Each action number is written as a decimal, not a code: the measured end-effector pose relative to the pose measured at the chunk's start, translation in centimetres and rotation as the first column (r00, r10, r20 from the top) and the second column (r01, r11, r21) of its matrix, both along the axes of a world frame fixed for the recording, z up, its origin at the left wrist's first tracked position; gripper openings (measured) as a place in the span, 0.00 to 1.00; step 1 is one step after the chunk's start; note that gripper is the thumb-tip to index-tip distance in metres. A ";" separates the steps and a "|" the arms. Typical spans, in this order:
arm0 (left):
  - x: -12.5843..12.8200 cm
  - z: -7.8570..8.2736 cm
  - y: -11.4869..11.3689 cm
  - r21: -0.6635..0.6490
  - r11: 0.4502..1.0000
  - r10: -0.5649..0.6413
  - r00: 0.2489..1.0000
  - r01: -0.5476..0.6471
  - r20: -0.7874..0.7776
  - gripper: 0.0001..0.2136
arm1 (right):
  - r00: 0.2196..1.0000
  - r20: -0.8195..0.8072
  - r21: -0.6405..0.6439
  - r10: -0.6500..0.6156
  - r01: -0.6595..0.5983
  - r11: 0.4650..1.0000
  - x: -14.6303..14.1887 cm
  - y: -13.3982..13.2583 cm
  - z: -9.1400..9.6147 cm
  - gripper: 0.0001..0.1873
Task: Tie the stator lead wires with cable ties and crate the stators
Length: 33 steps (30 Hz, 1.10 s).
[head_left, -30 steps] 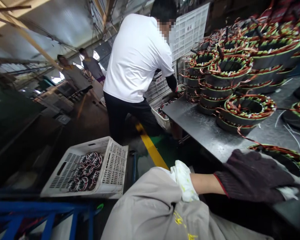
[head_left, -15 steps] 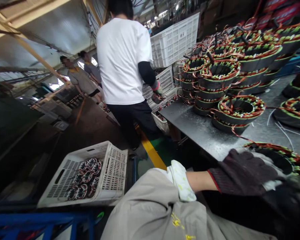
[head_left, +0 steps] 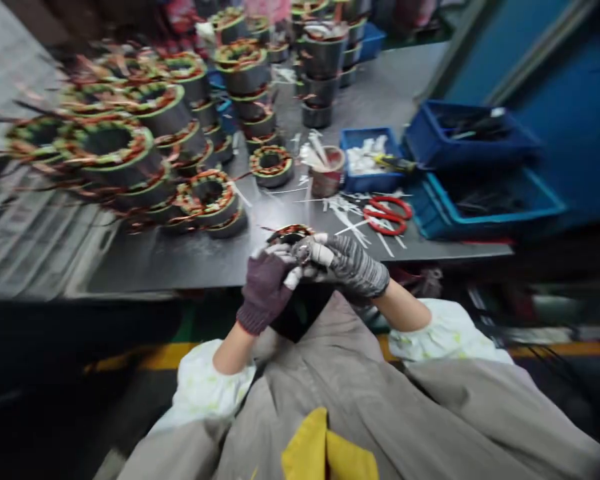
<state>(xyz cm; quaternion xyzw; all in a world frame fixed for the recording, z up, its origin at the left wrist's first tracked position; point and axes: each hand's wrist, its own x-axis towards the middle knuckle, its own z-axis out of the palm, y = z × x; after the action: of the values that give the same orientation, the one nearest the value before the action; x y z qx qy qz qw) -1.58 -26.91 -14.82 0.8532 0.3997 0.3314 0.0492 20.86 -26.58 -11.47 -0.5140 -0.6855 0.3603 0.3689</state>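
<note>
A motor stator with copper windings stands at the near edge of the metal table, partly covered by my hands. My left hand, in a dark purple glove with pale fingertips, is closed on its left side. My right hand, in a mottled grey glove, has its fingers bent together at the stator's right front. A small greyish bit shows between the two hands, too blurred to name. Red-handled scissors and loose white ties lie just beyond my right hand.
Stacked stators fill the table's left and back. Behind the scissors stand a round tub of white strips and a small blue bin of white pieces. Stacked blue bins are at the right, by a blue panel.
My view has swung right, from the aisle, white crate and co-worker to the table. Both hands are now in front of me at the stator.
</note>
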 end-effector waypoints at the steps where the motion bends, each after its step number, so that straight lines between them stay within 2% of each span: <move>1: 0.3 0.1 0.1 0.003 0.999 0.042 0.999 -0.042 0.005 0.06 | 1.000 -0.014 -0.002 0.007 -0.007 1.000 1.6 0.5 0.2 0.24; 3: 1.0 0.3 0.1 -0.002 0.995 0.100 0.995 -0.100 0.000 0.06 | 0.998 0.036 0.038 -0.047 0.046 0.998 5.7 2.1 0.7 0.23; 4: 1.3 0.4 0.1 -0.002 0.994 0.111 0.994 -0.111 -0.004 0.07 | 0.986 0.124 0.059 -0.113 0.106 0.993 7.9 3.1 1.0 0.21; 5: 1.6 0.5 0.3 -0.004 0.994 0.112 0.994 -0.112 -0.010 0.07 | 0.946 0.249 0.092 -0.208 0.191 0.977 9.9 4.3 1.2 0.17; 6: 1.7 0.5 0.5 -0.010 0.994 0.105 0.994 -0.105 -0.018 0.07 | 0.871 0.417 0.073 -0.260 0.253 0.965 11.7 5.6 1.2 0.13; 7: 1.7 0.6 0.8 -0.023 0.995 0.092 0.995 -0.093 -0.026 0.07 | 0.794 0.551 0.015 -0.256 0.298 0.955 13.2 7.0 1.0 0.12; 9: 1.1 0.8 1.3 -0.069 0.996 0.051 0.998 -0.053 -0.040 0.07 | 0.683 0.712 -0.094 -0.162 0.322 0.942 14.8 9.4 0.2 0.18; 12: -0.4 1.8 0.9 -0.068 0.997 0.044 0.999 -0.046 -0.027 0.04 | 0.622 0.782 -0.144 -0.051 0.260 0.955 15.1 11.0 -1.7 0.25; 15: -1.4 3.0 -0.9 0.074 0.977 0.198 0.980 -0.198 0.002 0.08 | 0.618 0.785 -0.127 -0.045 0.232 0.964 15.2 10.2 -3.1 0.21; 17: -1.2 3.2 -2.0 0.129 0.959 0.255 0.967 -0.252 -0.005 0.10 | 0.667 0.741 -0.102 -0.077 0.224 0.969 15.7 9.1 -3.6 0.13; 19: -0.4 2.6 -2.3 0.108 0.970 0.222 0.974 -0.216 -0.044 0.08 | 0.743 0.655 -0.043 -0.137 0.218 0.975 16.4 7.7 -3.7 0.10; 21: 0.4 1.7 -1.7 0.040 0.985 0.169 0.983 -0.167 -0.066 0.05 | 0.812 0.537 0.031 -0.228 0.251 0.968 16.8 6.4 -3.5 0.12; 24: 1.0 0.6 0.0 -0.047 0.987 0.148 0.987 -0.151 -0.058 0.06 | 0.887 0.348 0.075 -0.302 0.295 0.953 16.4 4.1 -3.0 0.18; 27: 0.3 0.5 1.3 -0.081 0.988 0.129 0.990 -0.133 -0.052 0.06 | 0.940 0.225 0.071 -0.257 0.248 0.966 14.2 1.6 -3.3 0.19; 30: -0.4 0.6 1.6 -0.077 0.990 0.119 0.992 -0.122 -0.043 0.07 | 0.908 0.380 0.103 -0.179 0.150 0.983 10.5 -0.1 -4.3 0.29; 33: -0.6 0.6 1.5 -0.059 0.988 0.142 0.989 -0.145 -0.048 0.07 | 0.791 0.605 0.129 -0.096 0.022 0.991 6.5 -0.4 -4.8 0.39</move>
<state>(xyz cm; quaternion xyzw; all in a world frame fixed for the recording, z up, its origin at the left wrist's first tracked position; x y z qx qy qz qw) -2.20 -25.45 -14.19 0.8274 0.4711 0.3028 0.0428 27.32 -26.94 -16.29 -0.6016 -0.7710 0.1237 0.1685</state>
